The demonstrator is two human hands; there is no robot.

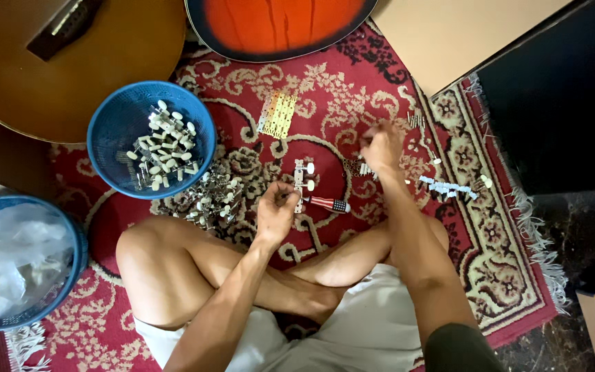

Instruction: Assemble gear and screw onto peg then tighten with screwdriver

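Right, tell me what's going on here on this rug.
A person sits cross-legged on a red patterned rug. The left hand holds a guitar tuning peg strip next to a screwdriver lying on the rug. The right hand reaches into small metal parts scattered farther out. A blue basket holds white-knobbed tuning pegs, with more piled beside it. Two guitar bodies lie at the top edge.

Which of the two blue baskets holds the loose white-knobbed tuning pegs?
The smaller blue basket, beside the brown guitar; the other basket, at the left edge, holds a clear plastic bag.
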